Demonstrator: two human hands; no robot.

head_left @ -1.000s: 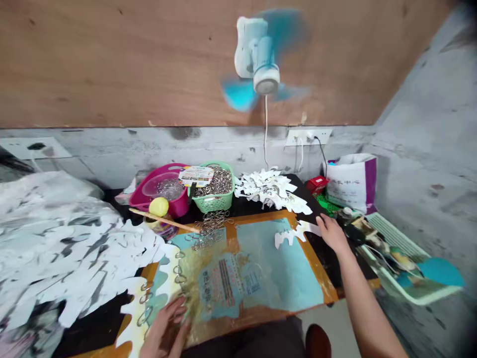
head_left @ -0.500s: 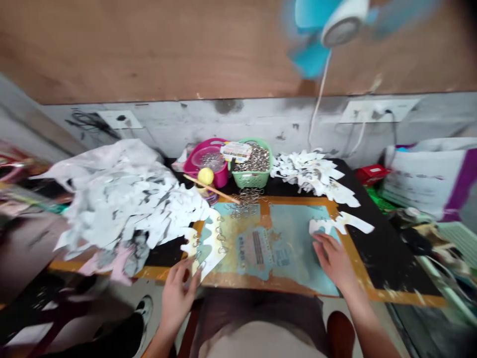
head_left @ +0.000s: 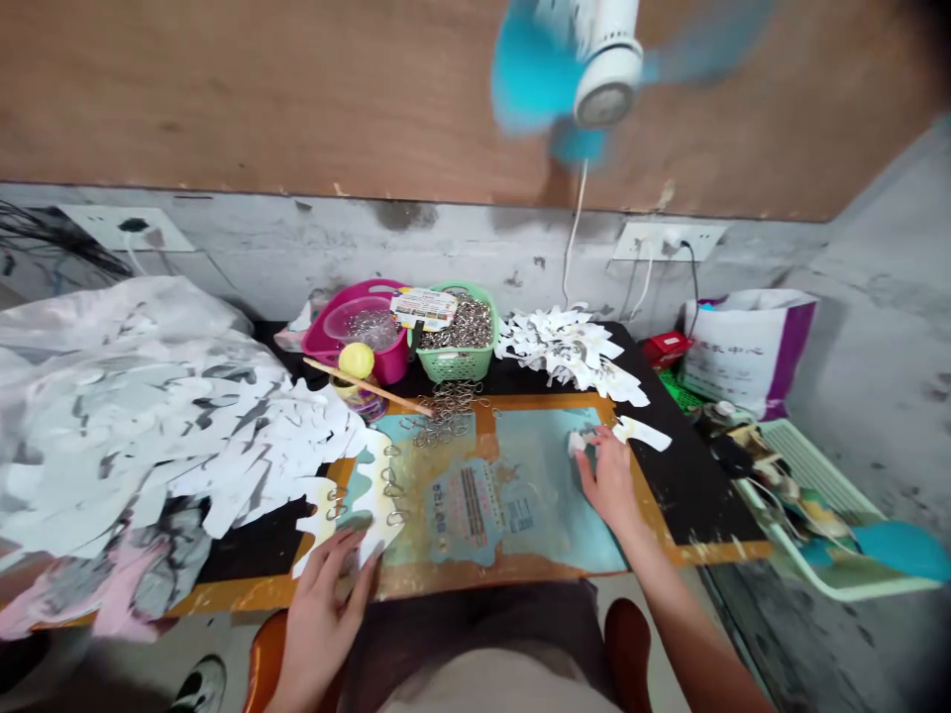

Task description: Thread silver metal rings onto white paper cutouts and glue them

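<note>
My right hand [head_left: 609,477] has its fingertips closed on the left end of a white paper cut-out [head_left: 640,432], which lies across the right edge of a blue-and-gold printed board [head_left: 475,500]. My left hand [head_left: 325,606] rests with spread fingers against the lower edge of a white scalloped paper strip [head_left: 349,520]. Several metal rings [head_left: 393,490] thread through that strip. A tangled chain of metal rings [head_left: 446,416] lies at the board's far edge.
A large heap of white cut paper [head_left: 156,426] lies left of the board, and a smaller heap [head_left: 569,349] lies behind it. A green basket of rings [head_left: 457,364], a pink tray [head_left: 357,366], a yellow ball [head_left: 357,360] and a wooden stick [head_left: 368,386] stand behind. A bag [head_left: 747,352] and a plastic tray [head_left: 817,515] sit right.
My right hand has moved up onto the cut-out's left end. My left hand has shifted slightly along the strip's lower edge. The whole scene has moved in frame as my head turned.
</note>
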